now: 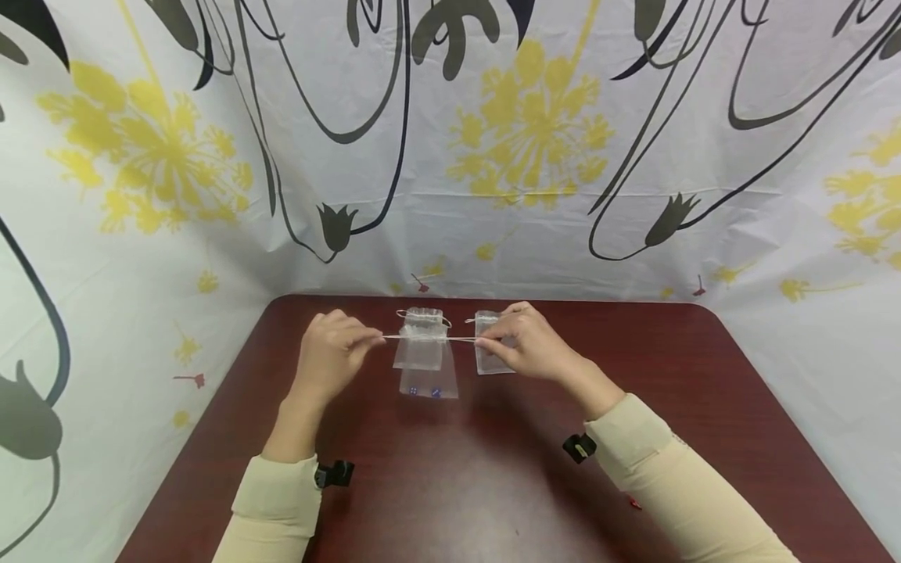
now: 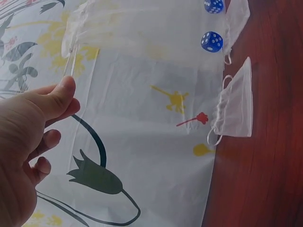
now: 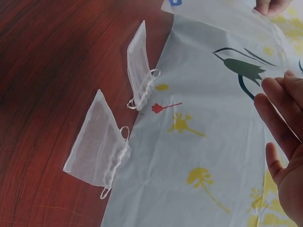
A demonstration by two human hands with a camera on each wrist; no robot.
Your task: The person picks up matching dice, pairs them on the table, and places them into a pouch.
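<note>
1. Head view: the left hand point(image 1: 331, 352) pinches a white drawstring point(image 1: 462, 338) left of the sheer bag point(image 1: 431, 381), thumb and finger closed together.
2. The right hand point(image 1: 531, 344) pinches it likewise, right of the sheer bag.
3. Above the desk point(image 1: 450, 500) hangs the sheer bag, two blue dice point(image 2: 211, 41) at its bottom.
4. Behind it lies one pouch point(image 1: 422, 317); to its right, another pouch point(image 1: 489, 362).
</note>
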